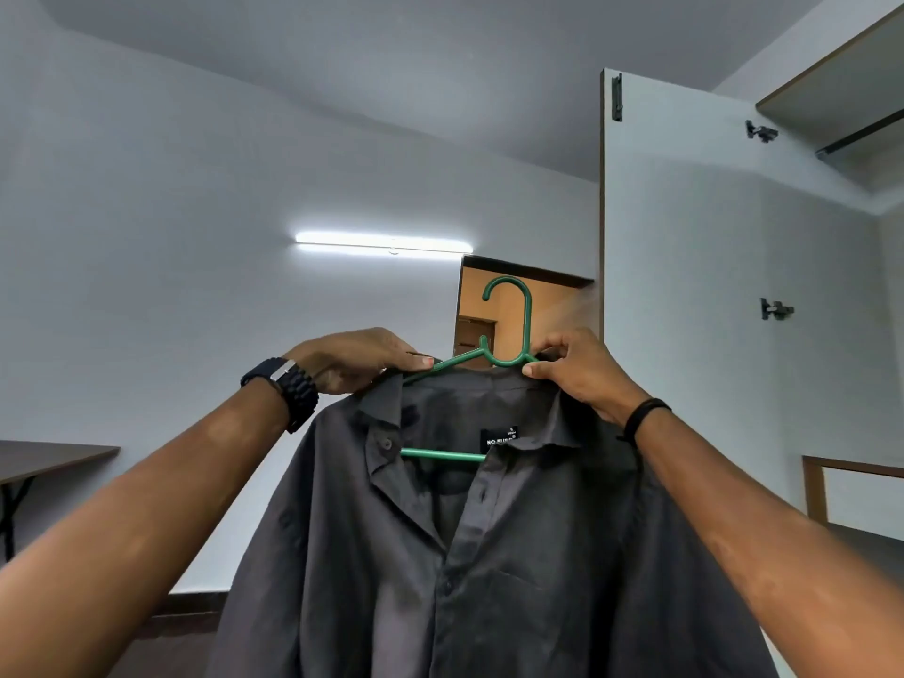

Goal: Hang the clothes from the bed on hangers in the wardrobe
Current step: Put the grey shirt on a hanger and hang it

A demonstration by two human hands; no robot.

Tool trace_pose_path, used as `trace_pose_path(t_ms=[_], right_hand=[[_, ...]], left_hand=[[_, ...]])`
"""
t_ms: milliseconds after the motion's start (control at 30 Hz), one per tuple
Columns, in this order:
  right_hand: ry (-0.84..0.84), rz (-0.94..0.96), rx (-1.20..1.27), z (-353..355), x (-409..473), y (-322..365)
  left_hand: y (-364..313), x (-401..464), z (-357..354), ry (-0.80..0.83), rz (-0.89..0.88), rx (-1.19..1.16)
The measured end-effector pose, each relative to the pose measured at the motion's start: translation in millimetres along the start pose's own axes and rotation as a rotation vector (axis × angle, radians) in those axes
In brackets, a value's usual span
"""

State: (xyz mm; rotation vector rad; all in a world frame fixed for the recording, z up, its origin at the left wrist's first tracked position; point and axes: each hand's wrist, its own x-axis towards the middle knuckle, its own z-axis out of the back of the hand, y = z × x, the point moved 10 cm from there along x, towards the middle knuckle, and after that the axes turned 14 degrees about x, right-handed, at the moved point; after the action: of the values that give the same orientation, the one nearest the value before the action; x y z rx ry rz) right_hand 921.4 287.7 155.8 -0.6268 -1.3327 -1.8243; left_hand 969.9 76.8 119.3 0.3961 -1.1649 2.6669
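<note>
Hands hold hanger, shirt; wardrobe door beside.

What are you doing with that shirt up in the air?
A person is holding up a dark grey shirt on a green hanger. The left hand pinches the shirt at the hanger's left shoulder, and the right hand pinches the collar by the base of the hook. The shirt is already on the hanger, with its front partly open. The wardrobe stands open on the right, and the hanger is not on its rail yet.
</note>
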Motion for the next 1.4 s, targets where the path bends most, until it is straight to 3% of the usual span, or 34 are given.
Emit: trace_pose_path(t_ms=[100,167,233,300,400,500,567,667,767,833,933,1000,1133,1233,1400], right_hand=[[-0.068,-0.02,0.092,14,-3,-3],[-0.118,0.018,0.018,19,-4,3],[-0.167,0.062,-0.057,24,-5,7],[-0.211,0.087,-0.083,31,-8,8],[-0.255,0.101,-0.102,38,-12,5],[-0.25,0.111,-0.097,36,-12,4],[-0.218,0.117,-0.097,30,-8,4],[-0.076,0.087,-0.103,19,-3,6],[0.141,-0.022,0.163,11,-5,3],[0.215,-0.121,0.296,14,-9,-6],[0.377,-0.223,0.065,6,-32,-19],[0.439,-0.201,-0.003,-1,-44,-13],[0.432,-0.128,0.226,2,-53,25],[0.371,-0.063,0.282,19,-44,64],[0.352,0.016,0.218,32,-27,116]], left_hand=[[-13,0,19,-0.391,-0.112,-0.033],[-22,-12,24,-0.646,-0.21,0.008],[-33,-23,18,-0.752,-0.285,0.104],[-39,-19,9,-0.656,-0.286,0.115],[-38,-7,-4,-0.326,-0.21,-0.113],[-41,-2,-14,-0.151,-0.195,0.065],[-45,-2,-16,-0.166,-0.217,0.277],[-57,-7,-8,-0.35,-0.295,0.464],[-62,-17,3,-0.5,-0.351,0.596],[-69,-26,8,-0.61,-0.363,0.869],[-83,-50,12,-0.754,-0.365,1.204],[-90,-64,16,-0.744,-0.359,1.236],[-118,-89,36,-0.6,-0.285,1.169],[-150,-100,59,-0.479,-0.174,1.144],[-163,-112,95,-0.286,0.1,0.894]])
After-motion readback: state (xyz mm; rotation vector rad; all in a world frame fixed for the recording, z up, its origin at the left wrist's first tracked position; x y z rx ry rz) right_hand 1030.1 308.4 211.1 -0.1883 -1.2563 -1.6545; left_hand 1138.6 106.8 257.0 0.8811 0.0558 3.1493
